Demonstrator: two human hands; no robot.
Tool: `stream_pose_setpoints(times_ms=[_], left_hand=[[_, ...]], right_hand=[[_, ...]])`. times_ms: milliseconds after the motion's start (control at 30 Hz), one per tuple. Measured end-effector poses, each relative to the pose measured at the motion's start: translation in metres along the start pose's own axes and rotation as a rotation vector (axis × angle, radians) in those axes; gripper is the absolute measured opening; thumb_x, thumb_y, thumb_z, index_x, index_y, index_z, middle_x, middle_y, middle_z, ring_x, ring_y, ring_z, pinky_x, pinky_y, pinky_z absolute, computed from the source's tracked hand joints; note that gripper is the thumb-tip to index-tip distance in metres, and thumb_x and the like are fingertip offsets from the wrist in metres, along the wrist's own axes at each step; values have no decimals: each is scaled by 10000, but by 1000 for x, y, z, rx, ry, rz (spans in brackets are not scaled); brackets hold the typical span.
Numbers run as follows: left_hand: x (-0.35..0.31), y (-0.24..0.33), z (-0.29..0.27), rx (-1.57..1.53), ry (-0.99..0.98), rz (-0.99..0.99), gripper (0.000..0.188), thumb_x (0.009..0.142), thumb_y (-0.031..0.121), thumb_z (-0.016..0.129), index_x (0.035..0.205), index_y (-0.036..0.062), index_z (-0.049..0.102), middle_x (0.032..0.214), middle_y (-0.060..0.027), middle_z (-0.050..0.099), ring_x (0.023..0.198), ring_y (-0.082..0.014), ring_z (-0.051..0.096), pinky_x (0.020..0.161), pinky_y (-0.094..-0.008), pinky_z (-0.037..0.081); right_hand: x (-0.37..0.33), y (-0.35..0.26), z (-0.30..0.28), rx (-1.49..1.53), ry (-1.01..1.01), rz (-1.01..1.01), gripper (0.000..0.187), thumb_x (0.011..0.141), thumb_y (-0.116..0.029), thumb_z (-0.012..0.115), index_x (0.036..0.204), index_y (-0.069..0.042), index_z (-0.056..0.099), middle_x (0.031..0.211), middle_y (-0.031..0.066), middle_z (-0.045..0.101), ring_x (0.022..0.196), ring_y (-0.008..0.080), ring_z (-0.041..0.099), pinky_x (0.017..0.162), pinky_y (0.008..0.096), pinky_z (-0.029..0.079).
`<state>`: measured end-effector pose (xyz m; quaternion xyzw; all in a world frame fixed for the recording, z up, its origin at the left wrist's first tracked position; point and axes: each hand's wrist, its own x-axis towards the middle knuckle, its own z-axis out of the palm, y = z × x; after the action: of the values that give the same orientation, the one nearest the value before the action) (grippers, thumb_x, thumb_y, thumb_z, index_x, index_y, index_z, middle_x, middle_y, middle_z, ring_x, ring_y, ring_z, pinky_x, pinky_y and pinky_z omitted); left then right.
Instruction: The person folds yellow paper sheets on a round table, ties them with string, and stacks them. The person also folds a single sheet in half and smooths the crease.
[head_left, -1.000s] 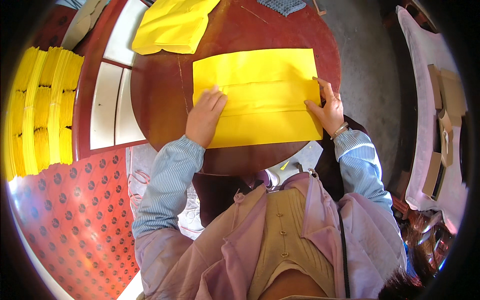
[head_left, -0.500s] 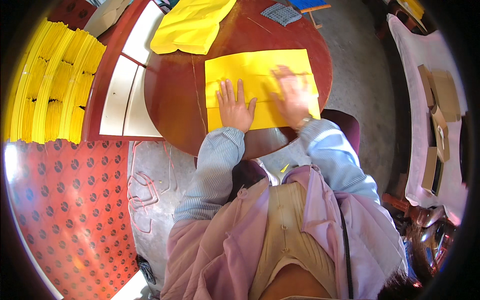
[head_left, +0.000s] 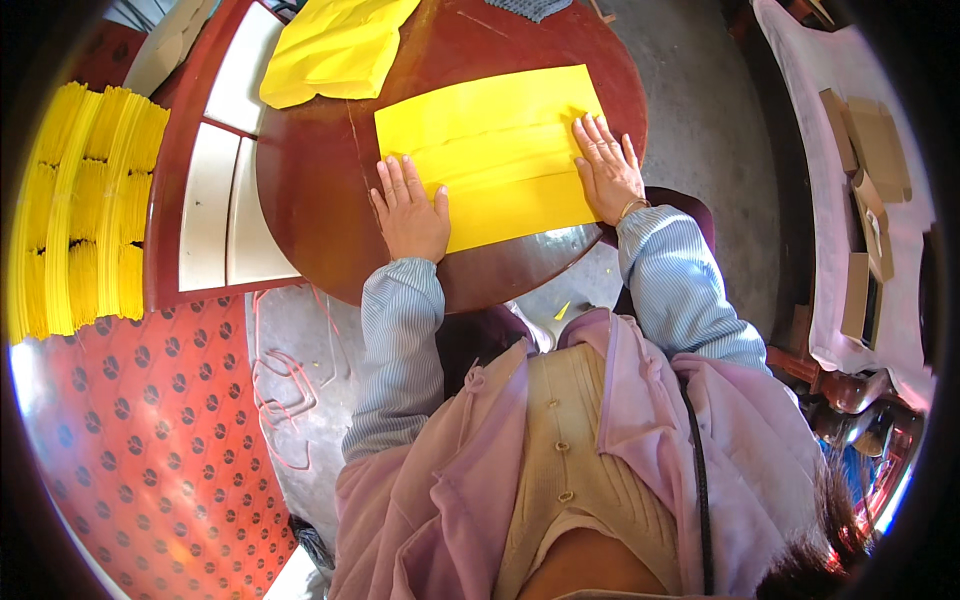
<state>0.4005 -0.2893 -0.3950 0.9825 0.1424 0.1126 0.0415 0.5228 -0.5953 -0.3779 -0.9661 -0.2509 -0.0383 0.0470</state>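
Note:
A yellow sheet (head_left: pixel 490 150) with faint creases across its middle lies flat on a round reddish-brown table (head_left: pixel 330 200). Whether it is paper or thin cloth, I cannot tell. My left hand (head_left: pixel 412 215) rests on its left edge, fingers stretched out and slightly apart. At the right edge, my right hand (head_left: pixel 608 172) lies with its fingers extended over the border of the sheet. Neither hand grips anything; both press or touch from above. Farther back on the table, to the left, is a second yellow piece (head_left: pixel 340 45), rumpled and folded.
Bundled stacks of yellow folded pieces (head_left: pixel 85 220) stand at the left beside a red-edged cabinet with white panels (head_left: pixel 210 200). A grey textured pad (head_left: pixel 528 8) sits at the table's back. Open cardboard boxes (head_left: pixel 870 170) lie on a pink-white cloth at the right. Pink cord (head_left: pixel 285 385) trails over the floor.
The right hand, blurred over the sheet before, now rests at its right edge. The left hand has moved to the left edge. The overlapping fold no longer shows; the sheet looks flatter. The view shifted slightly.

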Motion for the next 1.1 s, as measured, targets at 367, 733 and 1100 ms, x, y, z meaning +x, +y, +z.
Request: stream_pose_setpoints(times_ms=[367,733,1100], left_hand=[[-41,53,-17,-753,224,-283,476,976,197,673,1374,-19,525,1406,-219,539,1281,-375,515,1122,-476,391],[0,71,-4,-1676,-60,-837,411,1071,145,570,1443,3,470,1432,-171,542,1347,-346,560,1135,-423,485],[23,74,-40,-1921,-229,-829,558,951,45,663,1464,87,450,1351,-172,626,1185,-367,673,956,-492,613]], right_hand=[[2,-1,-4,86,50,-13,579,1106,-321,397,1649,-159,283,1730,39,245,1609,198,174,1301,508,117],[3,1,-18,237,-92,22,604,1094,-346,428,1652,-161,283,1743,26,210,1613,186,154,1305,491,71],[13,48,-72,514,-76,-23,650,1044,-435,550,1614,-172,384,1667,120,374,1571,299,279,1275,568,165]])
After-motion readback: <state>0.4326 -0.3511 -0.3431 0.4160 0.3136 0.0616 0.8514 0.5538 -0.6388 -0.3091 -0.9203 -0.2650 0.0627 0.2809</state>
